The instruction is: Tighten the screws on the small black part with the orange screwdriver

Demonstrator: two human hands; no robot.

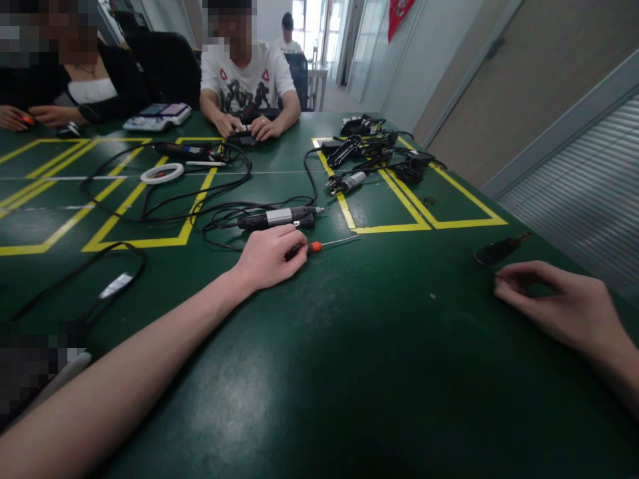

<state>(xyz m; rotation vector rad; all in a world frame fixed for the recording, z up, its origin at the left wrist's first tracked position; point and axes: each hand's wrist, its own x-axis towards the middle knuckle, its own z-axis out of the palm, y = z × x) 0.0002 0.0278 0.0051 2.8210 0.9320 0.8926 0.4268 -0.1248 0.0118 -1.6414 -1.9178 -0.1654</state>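
My left hand [269, 256] reaches across the green table [349, 346] and closes its fingers on the black-and-orange handle of a small screwdriver [322, 245], whose metal shaft lies flat and points right. Just beyond it lies a black and silver electric screwdriver [277, 217] with its cable. My right hand [559, 303] rests on the table at the right with fingers curled inward, thumb and forefinger near each other, and nothing visible in them. A small dark flat part [499, 250] lies just beyond that hand.
Black cables [164, 199] loop over yellow taped rectangles [399, 199]. A white tape ring [162, 173] lies at the left, and a pile of black adapters and tools [374, 150] at the far right. Two people sit across the table, their hands on devices.
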